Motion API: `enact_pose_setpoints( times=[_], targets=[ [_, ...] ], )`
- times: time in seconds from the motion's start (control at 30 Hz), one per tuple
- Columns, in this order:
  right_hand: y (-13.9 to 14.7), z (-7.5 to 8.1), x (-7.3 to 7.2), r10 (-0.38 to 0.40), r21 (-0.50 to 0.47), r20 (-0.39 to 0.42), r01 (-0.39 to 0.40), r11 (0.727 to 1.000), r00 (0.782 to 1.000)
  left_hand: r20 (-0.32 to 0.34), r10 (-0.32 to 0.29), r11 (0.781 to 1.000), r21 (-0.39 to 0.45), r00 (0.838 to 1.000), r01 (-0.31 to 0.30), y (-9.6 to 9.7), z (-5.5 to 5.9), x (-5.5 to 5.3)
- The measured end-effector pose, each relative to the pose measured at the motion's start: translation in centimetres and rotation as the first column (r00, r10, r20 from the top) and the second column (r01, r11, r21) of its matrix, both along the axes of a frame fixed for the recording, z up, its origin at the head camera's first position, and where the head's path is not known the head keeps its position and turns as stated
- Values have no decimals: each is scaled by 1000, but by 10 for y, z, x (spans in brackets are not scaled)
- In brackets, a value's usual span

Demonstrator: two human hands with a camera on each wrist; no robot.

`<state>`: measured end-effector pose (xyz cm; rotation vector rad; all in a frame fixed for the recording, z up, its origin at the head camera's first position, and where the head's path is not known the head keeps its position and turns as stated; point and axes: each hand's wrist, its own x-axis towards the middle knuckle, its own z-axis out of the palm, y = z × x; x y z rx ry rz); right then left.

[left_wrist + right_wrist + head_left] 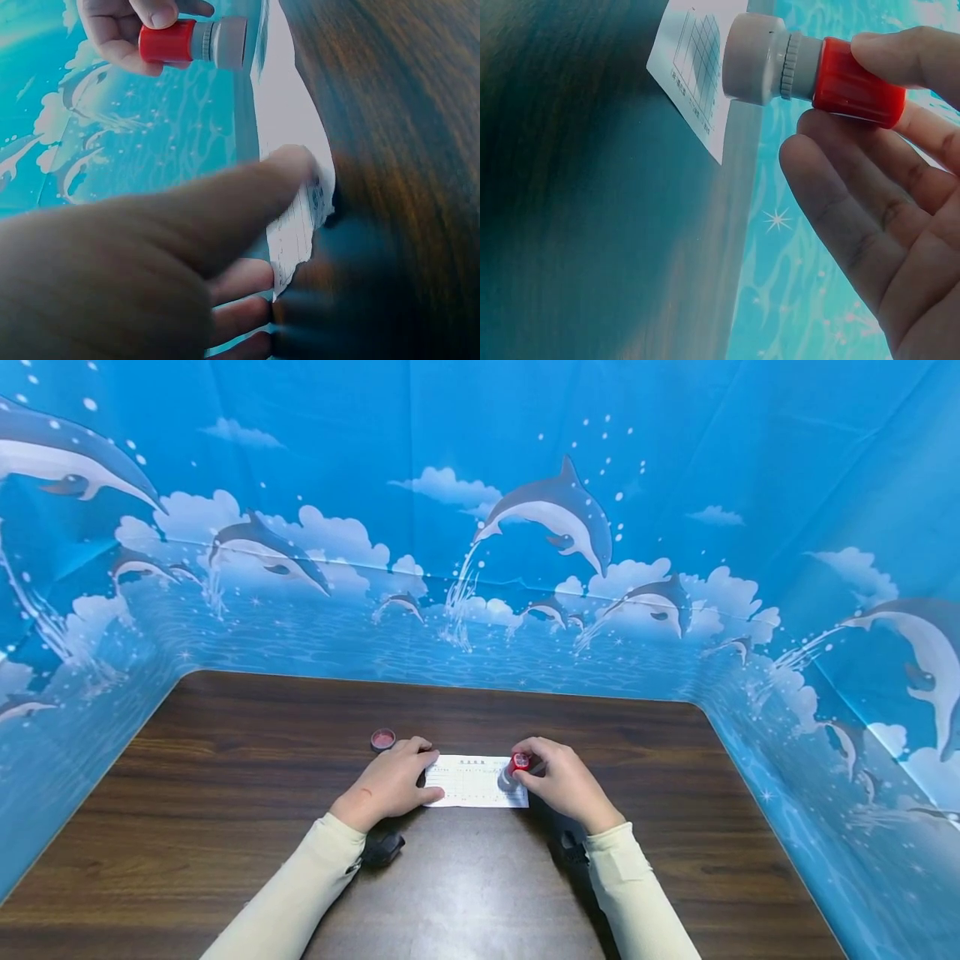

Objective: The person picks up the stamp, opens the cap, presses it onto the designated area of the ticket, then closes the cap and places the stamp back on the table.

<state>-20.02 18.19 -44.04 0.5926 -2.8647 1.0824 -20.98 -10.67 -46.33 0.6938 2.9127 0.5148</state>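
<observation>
A printed paper slip (472,781) with a ruled grid lies on the table. My left hand (393,781) rests on its left end, the thumb on the near corner and the fingers along the far side. Over the slip's right end, my right hand (562,781) pinches a stamp (859,82) by its red handle, between thumb and fingers. Its wide grey end faces down at the paper, close over it in the right wrist view. Seen from the left wrist, the stamp (169,43) is held upright relative to the slip (289,112).
A small round dark case with a red inside, like an ink pad (382,740), sits just beyond my left hand. The dark wood table (262,727) ends at a blue dolphin-print backdrop (360,610) that rises at the back and sides.
</observation>
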Motion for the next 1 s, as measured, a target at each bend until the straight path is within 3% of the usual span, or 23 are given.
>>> enact_pose_setpoints(
  times=[0.7, 1.0],
  targets=[
    [-3, 1, 2, -4, 19, 27, 3, 1000, 1000, 5, -1, 1000, -8, 1000, 1, 0, 1, 0],
    [-2, 1, 1, 6, 37, 3, -7, 999, 1000, 0, -3, 1000, 0, 1000, 3, 0, 2, 0]
  ],
)
